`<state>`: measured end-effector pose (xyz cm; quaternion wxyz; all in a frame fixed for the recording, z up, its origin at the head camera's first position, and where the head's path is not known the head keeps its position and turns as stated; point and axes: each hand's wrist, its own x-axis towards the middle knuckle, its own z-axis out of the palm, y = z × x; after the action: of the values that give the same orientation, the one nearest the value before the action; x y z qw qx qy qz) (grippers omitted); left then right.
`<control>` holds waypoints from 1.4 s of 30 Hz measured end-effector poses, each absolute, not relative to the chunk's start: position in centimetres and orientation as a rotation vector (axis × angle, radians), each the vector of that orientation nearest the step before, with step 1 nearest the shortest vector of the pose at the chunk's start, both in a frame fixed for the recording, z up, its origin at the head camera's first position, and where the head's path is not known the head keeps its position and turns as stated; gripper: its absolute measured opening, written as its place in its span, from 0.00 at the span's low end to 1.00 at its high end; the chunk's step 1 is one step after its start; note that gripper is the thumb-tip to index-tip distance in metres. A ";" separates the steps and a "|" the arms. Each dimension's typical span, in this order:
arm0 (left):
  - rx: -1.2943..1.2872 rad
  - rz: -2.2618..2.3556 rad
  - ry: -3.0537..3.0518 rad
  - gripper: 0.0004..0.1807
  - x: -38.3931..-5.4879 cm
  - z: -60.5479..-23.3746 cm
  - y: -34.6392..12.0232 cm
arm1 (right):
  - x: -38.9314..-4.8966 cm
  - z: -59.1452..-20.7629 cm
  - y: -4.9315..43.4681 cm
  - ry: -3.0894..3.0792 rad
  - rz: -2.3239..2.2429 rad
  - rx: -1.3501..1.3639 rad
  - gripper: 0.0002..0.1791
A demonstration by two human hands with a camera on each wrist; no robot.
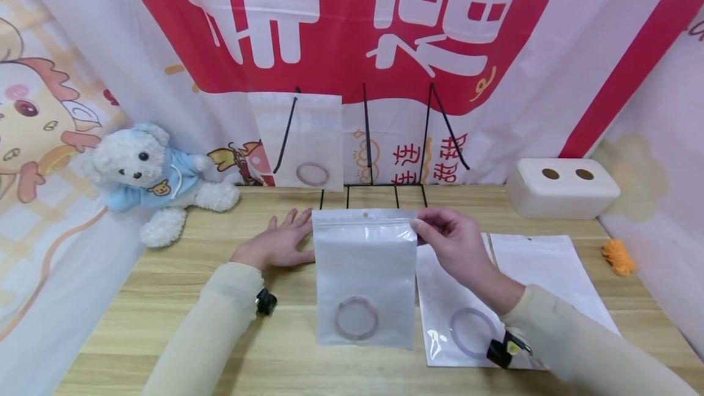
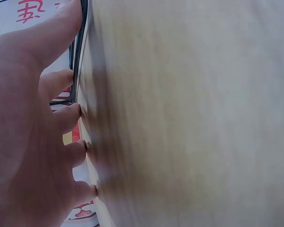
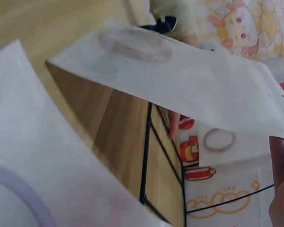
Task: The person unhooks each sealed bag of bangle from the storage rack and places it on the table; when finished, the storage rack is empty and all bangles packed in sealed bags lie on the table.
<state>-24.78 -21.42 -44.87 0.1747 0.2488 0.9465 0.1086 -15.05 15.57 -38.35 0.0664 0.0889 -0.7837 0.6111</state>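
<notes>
The hands are apart: the right hand (image 1: 456, 246) pinches the top right corner of an upright zip bag (image 1: 365, 261) with a bangle (image 1: 338, 318), before the black rack (image 1: 367, 133); the left hand (image 1: 283, 244) rests, fingers spread, on the worktop (image 1: 286, 353) near the rack's base. Another bag (image 1: 317, 133) hangs on the rack; more bags (image 1: 539, 267) lie to its front right. A plush bear (image 1: 145, 161) sits left of it, a white box (image 1: 561, 197) right.
</notes>
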 end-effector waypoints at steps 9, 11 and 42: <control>0.733 0.313 2.712 0.54 -24.6 -44.7 -21.2 | -17.7 -40.9 16.2 -2.569 1.838 0.247 0.10; 0.729 0.308 2.712 0.53 -24.6 -44.7 -21.1 | -18.1 -41.4 16.3 -2.608 1.827 0.229 0.10; 0.730 0.307 2.706 0.53 -24.6 -44.9 -21.3 | -21.6 -43.8 17.3 -3.040 1.449 0.163 0.04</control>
<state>-24.61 -21.25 -44.93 0.1605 0.2554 0.9473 0.1076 -21.62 17.28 -43.76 -0.1150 0.0481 -0.8957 0.4269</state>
